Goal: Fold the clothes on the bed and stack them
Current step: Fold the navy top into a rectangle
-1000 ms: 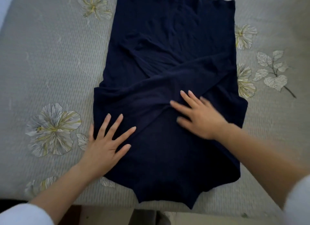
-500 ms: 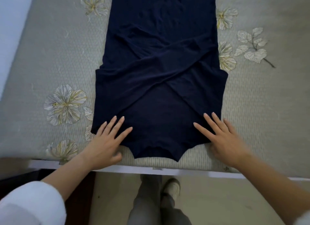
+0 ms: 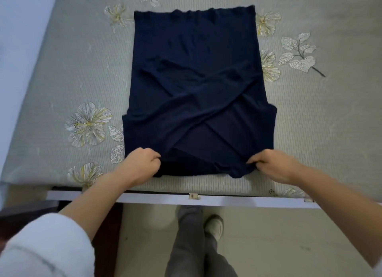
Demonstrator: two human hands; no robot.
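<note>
The navy garment (image 3: 196, 91) lay flat on the bed cover (image 3: 68, 74), lengthwise away from you, its far hem straight and its near edge close to the foot of the bed. Its two sleeves were folded in across the body and crossed each other in a broad X over the middle, with soft creases running out from the crossing. The near edge was bunched and lifted a little off the cover between your hands.

Your left hand (image 3: 140, 165) gripped the garment's near left corner, fingers curled in with cloth gathered under them. Your right hand (image 3: 275, 165) pinched the near right corner in the same way, thumb and fingers closed on a fold of fabric. Both forearms reached in from the bed's edge, and a white sleeve (image 3: 45, 247) showed pushed up on your left arm.

The cover was grey-green and ribbed, stitched with pale flowers; one large flower (image 3: 87, 124) sat just left of the garment, and a leaf sprig (image 3: 299, 53) lay to its right, apart from the cloth. Below the cover ran the bed's white edge (image 3: 237, 201). Past it you stood on a pale floor (image 3: 279, 239) in grey trousers (image 3: 188, 247), with one light shoe (image 3: 215, 225) showing.
</note>
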